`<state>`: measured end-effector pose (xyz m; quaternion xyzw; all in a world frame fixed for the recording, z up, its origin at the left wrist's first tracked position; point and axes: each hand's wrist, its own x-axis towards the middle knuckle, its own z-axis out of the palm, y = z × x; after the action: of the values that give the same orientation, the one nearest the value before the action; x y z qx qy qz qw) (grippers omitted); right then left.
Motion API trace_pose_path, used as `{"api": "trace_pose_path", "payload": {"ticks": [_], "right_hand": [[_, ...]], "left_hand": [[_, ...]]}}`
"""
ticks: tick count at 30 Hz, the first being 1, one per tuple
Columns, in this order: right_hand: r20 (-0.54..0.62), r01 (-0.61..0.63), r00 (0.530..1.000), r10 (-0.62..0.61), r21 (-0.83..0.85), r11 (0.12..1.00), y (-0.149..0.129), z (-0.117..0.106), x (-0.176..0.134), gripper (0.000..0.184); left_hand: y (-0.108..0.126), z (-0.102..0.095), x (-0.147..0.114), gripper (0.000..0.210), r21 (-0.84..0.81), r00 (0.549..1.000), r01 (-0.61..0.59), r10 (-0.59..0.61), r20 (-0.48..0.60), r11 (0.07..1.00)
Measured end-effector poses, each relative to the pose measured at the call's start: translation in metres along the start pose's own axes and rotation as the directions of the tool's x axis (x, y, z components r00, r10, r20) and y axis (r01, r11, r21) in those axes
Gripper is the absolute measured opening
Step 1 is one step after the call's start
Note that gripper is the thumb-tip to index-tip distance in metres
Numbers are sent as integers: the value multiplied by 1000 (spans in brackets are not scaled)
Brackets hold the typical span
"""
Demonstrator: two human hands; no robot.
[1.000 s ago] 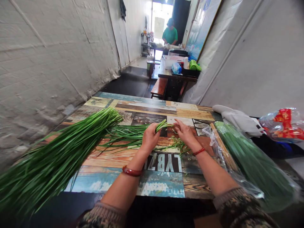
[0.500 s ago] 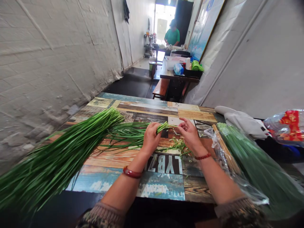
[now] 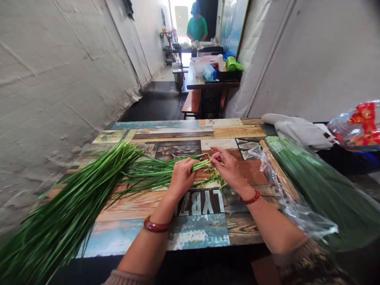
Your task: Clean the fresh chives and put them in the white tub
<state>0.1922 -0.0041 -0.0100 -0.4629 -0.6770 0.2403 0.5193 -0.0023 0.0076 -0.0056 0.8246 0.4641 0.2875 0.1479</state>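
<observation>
A person's 2 hands work over a wood-patterned counter (image 3: 198, 235), the left hand (image 3: 182, 174) closed around a bunch of green stalks (image 3: 156, 168), its pale ends pointing right and its leaves trailing left across the surface. The right hand (image 3: 227, 166) is raised at those ends, fingers loosely curled; whether it pinches a strand cannot be told. The step in hand appears to be picking over the stem ends, judging by the small heap of pale scraps (image 3: 219, 178) beneath the right hand. The next move seems to call for a light fingertip pinch on 1 loose piece while the left hand keeps the ends even. A larger pile of stalks (image 3: 80, 194) spreads at left, overhanging the near edge. At right, a clear plastic wrapper (image 3: 311, 221) lies around or against more greens (image 3: 314, 186), beside a brown bundle (image 3: 279, 170). Beyond it, a clear bag (image 3: 362, 122) shows red and orange; its contents are unclear. On the far counter (image 3: 192, 82), a clear tub (image 3: 197, 68) holds something pinkish, and a black tray (image 3: 230, 76) carries bright green items (image 3: 233, 64).
</observation>
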Motion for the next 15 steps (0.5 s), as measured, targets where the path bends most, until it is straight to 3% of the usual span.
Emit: {"api": "trace_pose_path", "payload": {"ticks": [8, 15], "right_hand": [[-154, -114, 975, 160, 270, 956, 15, 1, 7, 31], [37, -21, 999, 17, 113, 993, 2, 7, 0, 54]], "left_hand": [[-8, 5, 2, 24, -132, 997, 70, -65, 41, 989], [-10, 7, 1, 24, -161, 998, 56, -49, 51, 985]]}}
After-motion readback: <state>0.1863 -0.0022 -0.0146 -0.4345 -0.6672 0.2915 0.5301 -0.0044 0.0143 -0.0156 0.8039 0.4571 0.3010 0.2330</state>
